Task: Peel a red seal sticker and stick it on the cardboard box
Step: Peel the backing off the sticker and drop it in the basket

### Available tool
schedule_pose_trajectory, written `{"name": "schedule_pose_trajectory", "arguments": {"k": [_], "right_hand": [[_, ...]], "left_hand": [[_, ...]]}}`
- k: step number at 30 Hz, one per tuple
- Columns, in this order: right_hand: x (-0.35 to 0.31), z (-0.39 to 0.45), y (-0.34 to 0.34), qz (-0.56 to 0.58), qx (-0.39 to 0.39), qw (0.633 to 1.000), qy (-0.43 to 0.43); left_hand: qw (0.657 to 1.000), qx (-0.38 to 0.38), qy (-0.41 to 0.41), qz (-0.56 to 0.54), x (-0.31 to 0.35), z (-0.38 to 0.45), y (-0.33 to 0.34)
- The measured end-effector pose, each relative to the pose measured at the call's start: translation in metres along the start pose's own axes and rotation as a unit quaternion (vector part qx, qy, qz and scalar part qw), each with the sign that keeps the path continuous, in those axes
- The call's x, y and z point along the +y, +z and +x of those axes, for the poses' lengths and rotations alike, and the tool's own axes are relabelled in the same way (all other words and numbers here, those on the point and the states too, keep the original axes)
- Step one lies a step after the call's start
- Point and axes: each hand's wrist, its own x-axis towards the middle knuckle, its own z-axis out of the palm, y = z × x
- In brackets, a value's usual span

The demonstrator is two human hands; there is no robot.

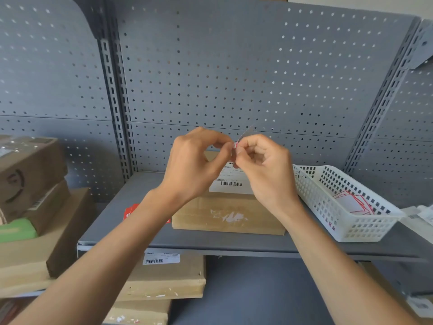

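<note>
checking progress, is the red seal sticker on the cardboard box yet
No, the red seal sticker is pinched between both hands above the cardboard box.

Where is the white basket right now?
The white basket sits on the grey shelf, right of the cardboard box.

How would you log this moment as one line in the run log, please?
phase: peeling | left hand and right hand: pinching red seal sticker | cardboard box: on shelf below hands, unsealed
</note>
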Motion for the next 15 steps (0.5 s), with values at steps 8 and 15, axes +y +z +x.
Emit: {"name": "schedule_pose_trajectory", "arguments": {"k": [8, 15], "right_hand": [[0.004, 0.005, -0.008, 0.009, 0.027, 0.999, 0.037], [0.013, 0.004, -0.018, 0.026, 0.059, 0.996, 0.064]], "left_hand": [[0.972, 0.020, -0.193, -0.136, -0.003, 0.014, -0.007], [0.937, 0.080, -0.274, -0.200, -0.012, 0.020, -0.021]]}}
